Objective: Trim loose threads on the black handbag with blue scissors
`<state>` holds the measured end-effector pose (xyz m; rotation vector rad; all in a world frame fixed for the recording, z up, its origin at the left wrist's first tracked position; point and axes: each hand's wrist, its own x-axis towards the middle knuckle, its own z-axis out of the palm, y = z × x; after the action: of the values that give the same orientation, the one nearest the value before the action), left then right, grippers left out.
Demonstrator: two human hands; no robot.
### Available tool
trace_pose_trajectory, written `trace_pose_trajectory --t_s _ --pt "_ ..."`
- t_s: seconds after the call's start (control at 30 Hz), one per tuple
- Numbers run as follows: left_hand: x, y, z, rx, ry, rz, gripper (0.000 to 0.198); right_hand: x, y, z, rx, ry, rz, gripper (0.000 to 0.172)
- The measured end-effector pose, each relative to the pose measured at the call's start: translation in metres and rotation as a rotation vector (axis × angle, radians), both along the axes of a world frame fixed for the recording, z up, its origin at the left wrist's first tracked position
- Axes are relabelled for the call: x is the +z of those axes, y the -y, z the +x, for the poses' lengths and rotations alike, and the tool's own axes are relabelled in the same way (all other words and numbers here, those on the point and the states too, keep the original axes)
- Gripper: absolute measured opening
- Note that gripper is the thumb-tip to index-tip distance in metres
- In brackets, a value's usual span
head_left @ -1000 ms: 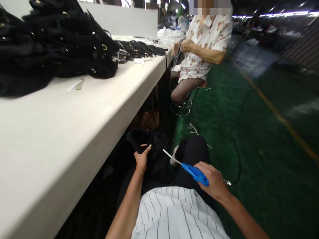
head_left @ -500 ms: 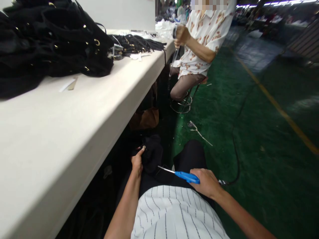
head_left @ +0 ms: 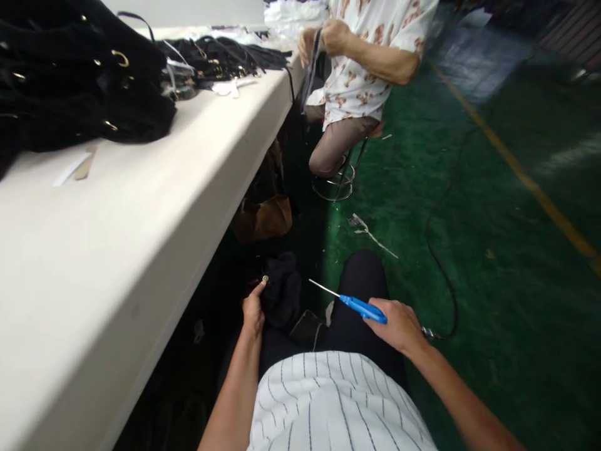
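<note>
A: Looking down past the striped shirt (head_left: 333, 401), where is the black cloth piece (head_left: 282, 291)?

B: In the lap, just below the edge of the long white surface (head_left: 141, 213) and to the left of the dark trouser knee (head_left: 359, 282). The left hand (head_left: 253, 310) pinches it at the top, thumb against a small round metal stud (head_left: 265, 278).

A: And the right hand (head_left: 399, 326)?

B: Clenched round the blue handle of the scissors (head_left: 352, 304), blades pointing toward the cloth but apart from it, over the knee.

A: How would that cloth handle?

B: Soft and limp, I'd judge; it sags in folds, so it looks light and will flop if taken by one corner. The stud is the only firm spot, and that is a sensible place to hold it. The scissors are stiff and sharp-tipped, so the handle is the only place to grip them.

A: Any brand or writing?

B: None I can read. On the surface, beyond the lap, lie a heap of black bags (head_left: 79, 81) with gold rings, and two small paper strips (head_left: 75, 168) just beside the heap, blank as far as I can see. At the far end of the surface another person (head_left: 370, 69) in a patterned shirt sits on a stool (head_left: 338, 185), hands busy with a strap.
</note>
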<state>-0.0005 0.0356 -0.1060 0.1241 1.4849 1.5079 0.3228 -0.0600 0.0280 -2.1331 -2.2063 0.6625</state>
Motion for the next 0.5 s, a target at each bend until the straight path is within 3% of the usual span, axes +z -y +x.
trace_pose_trajectory --t_s 0.2,0.4,0.5 --pt "0.009 -0.002 -0.007 -0.167 0.267 -0.049 0.023 0.006 0.004 -0.009 0.147 -0.061 -0.021 0.007" --pt "0.021 0.0 -0.011 -0.266 0.379 0.031 0.023 0.013 0.014 0.006 -0.032 -0.126 0.115 0.022" --pt "0.024 0.003 -0.01 -0.287 0.438 0.081 0.022 0.016 0.026 0.012 -0.029 -0.142 0.151 0.022"
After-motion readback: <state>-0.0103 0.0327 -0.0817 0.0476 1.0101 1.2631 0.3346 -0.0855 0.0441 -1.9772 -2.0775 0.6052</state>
